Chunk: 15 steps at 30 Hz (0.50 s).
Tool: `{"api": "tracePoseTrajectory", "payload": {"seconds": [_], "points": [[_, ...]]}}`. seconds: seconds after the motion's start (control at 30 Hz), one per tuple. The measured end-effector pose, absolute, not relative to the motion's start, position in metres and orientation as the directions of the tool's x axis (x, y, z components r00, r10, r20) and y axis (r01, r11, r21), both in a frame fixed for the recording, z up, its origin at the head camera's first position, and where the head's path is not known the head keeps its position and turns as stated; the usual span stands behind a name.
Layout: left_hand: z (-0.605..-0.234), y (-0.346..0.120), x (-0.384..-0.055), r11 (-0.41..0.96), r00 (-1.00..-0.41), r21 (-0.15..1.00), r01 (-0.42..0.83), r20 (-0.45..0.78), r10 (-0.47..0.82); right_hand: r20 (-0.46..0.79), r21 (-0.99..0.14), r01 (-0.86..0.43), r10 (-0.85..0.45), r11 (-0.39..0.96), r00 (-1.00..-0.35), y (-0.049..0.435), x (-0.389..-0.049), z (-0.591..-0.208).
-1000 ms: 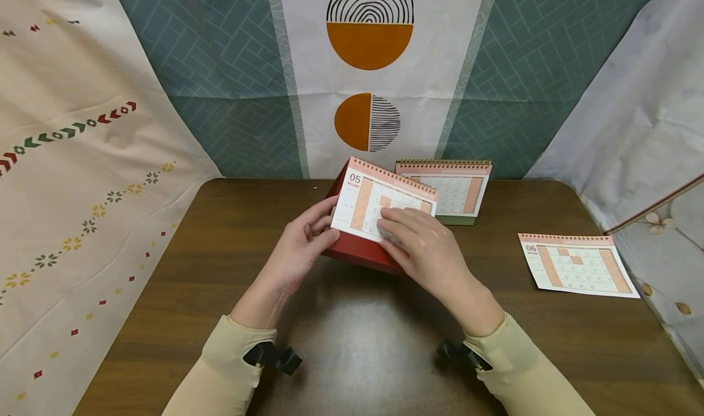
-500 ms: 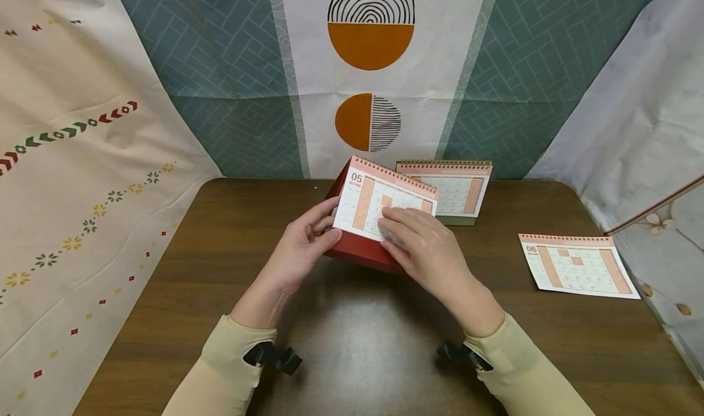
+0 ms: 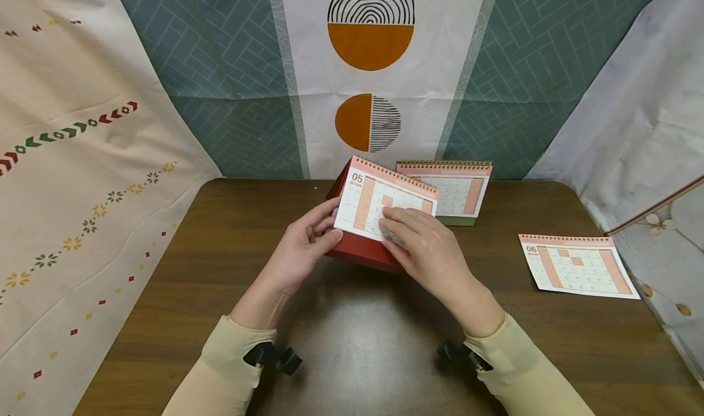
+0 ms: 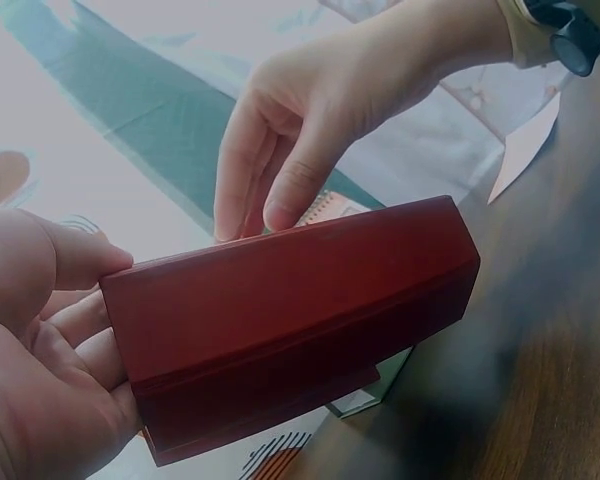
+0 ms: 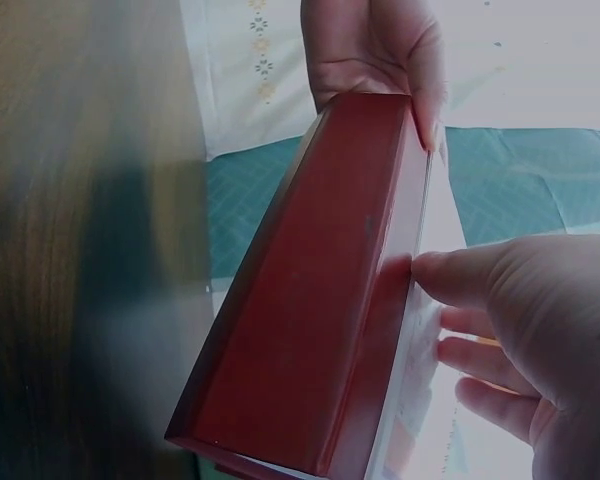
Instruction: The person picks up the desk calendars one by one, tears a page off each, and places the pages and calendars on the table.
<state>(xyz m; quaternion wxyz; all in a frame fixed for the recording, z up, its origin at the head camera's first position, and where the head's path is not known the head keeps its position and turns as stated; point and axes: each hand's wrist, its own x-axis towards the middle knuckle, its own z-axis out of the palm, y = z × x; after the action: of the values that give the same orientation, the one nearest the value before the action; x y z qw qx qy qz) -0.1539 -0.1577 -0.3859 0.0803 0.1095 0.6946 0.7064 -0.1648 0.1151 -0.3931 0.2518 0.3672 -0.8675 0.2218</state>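
A desk calendar [image 3: 360, 205] with a red stand [image 3: 360, 249] shows its 05 page, tilted, held up off the table. Around the stand's left end, my left hand [image 3: 299, 245] grips with the thumb in front and the fingers behind. My right hand [image 3: 426, 242] rests its fingers on the lower right of the page, covering part of the grid. In the right wrist view its thumb [image 5: 455, 277] touches the edge at the red stand. The stand's red base [image 4: 300, 310] fills the middle of the left wrist view.
A second calendar on a green stand [image 3: 453, 220] stands behind, partly hidden by the red one. To the right, a loose spiral-edged 06 page [image 3: 583, 266] lies on the brown wooden table [image 3: 220, 281]. Cloth curtains [image 3: 220, 49] hang around the table.
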Motion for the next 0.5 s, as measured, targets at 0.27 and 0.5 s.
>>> {"api": "tracePoseTrajectory", "payload": {"seconds": [0.27, 0.5], "points": [[-0.3854, -0.1581, -0.1539, -0.012, -0.966, 0.999, 0.037, 0.039, 0.255, 0.604, -0.2, -0.752, -0.525, 0.628, -0.6, 0.1147, -0.1643, -0.3929], [-0.3847, -0.1579, -0.1532, -0.006, -0.97, 0.999, 0.033, 0.033, 0.243, 0.605, -0.2, -0.754, -0.526, 0.626, -0.598, 0.1142, -0.1634, -0.3928]]}}
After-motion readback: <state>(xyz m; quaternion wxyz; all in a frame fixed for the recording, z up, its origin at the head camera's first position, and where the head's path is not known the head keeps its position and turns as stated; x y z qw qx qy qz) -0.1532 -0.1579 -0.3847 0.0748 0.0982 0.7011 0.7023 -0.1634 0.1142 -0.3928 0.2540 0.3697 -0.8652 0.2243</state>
